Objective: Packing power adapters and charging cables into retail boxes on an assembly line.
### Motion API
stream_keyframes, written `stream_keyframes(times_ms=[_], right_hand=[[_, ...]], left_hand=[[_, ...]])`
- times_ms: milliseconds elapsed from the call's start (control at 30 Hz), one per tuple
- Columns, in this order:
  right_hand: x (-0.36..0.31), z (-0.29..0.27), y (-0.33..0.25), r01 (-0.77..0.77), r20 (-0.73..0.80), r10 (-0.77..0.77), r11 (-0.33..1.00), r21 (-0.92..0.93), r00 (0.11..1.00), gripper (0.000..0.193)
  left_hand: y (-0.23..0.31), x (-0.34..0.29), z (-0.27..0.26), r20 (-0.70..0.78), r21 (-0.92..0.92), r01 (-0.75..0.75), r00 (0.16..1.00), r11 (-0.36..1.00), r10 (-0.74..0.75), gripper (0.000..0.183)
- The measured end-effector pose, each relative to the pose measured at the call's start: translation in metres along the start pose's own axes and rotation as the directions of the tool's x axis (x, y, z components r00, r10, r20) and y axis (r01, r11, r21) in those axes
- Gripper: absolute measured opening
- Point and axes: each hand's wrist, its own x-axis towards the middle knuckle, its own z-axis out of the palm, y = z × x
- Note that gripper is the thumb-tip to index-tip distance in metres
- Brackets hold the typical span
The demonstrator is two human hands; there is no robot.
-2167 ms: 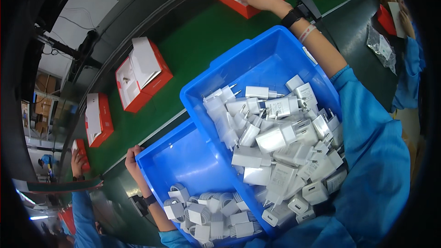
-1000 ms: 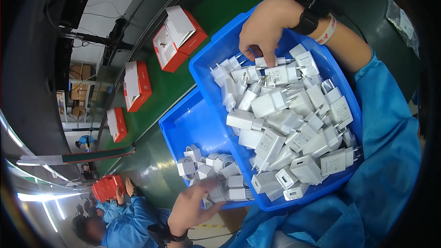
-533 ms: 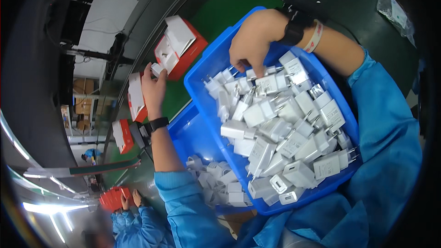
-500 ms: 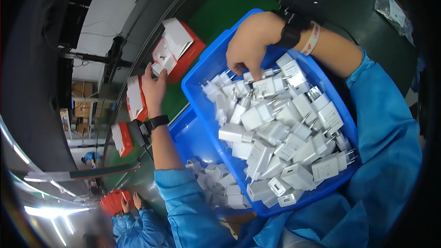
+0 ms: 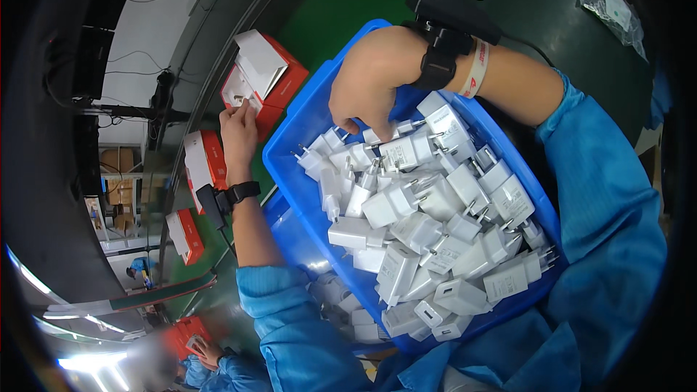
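My right hand (image 5: 374, 80) reaches down into a blue bin (image 5: 541, 192) heaped with white plug-in chargers (image 5: 396, 203). Its fingers are bent and closed on one charger (image 5: 374, 136) near the far left of the heap. At the left, my left hand (image 5: 239, 134) is at the near edge of an opened red and white box (image 5: 287, 80), its fingers closed on a small white charger pushed into the box's opening. Most of that charger is hidden by the fingers. The box's white lid stands up.
Two more red and white boxes, one (image 5: 205, 163) nearer the first and one (image 5: 185, 236) further down, stand in a row on the green surface. A second blue bin (image 5: 294, 225) with white parts lies under the first. A clear plastic bag (image 5: 613, 11) is far right. A co-worker's hand (image 5: 209, 352) shows lower left.
My left hand has brought the white charger into the box's opening. My right hand stays at the heap, its fingers lower on a charger. The whole view has shifted slightly.
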Motion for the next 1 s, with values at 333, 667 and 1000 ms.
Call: stream_keyframes(times_ms=[333, 667, 1000], right_hand=[[0.005, 0.000, -0.008, 0.050, 0.096, -0.063, 0.989, 0.139, 0.993, 0.054], [0.013, 0.007, -0.001, -0.058, -0.107, 0.063, 0.997, 0.055, 0.992, 0.053], [0.017, -0.108, -0.011, 0.304, -0.207, -0.241, 0.879, 0.367, 0.948, 0.045]], left_hand=[[0.015, -0.016, -0.019, 0.107, -0.157, -0.053, 0.992, 0.986, 0.070, 0.051], [-0.037, -0.150, -0.114, 0.146, -0.372, 0.113, 0.987, 0.921, -0.062, 0.034], [-0.023, -0.277, -0.093, -0.196, -0.248, -0.028, 0.980, 0.968, -0.022, 0.029]])
